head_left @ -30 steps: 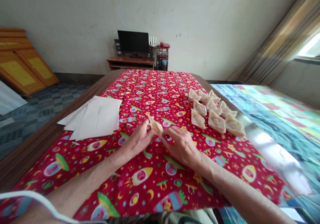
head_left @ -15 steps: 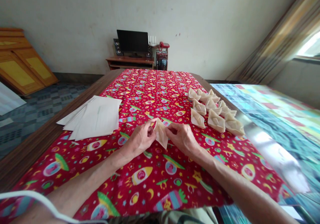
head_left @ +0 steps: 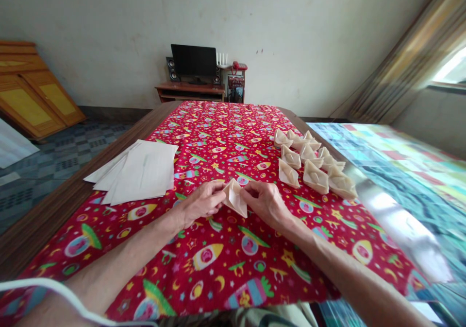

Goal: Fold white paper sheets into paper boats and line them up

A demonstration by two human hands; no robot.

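Between my hands, above the red patterned cloth, is a small folded cream paper, partly opened out with a pointed top. My left hand pinches its left edge between thumb and fingers. The fingers of my right hand are closed on its right edge. Several folded paper boats stand grouped on the cloth to the right. On the left lies a fanned stack of flat paper sheets.
The red cloth covers most of a brown wooden table. A white cable crosses the lower left corner. Beyond the table are a monitor and a red telephone. A bed is at the right.
The folded paper is spread wider and sits slightly lower. My left hand has turned and shifted a little left, its fingers now over the paper's left edge.
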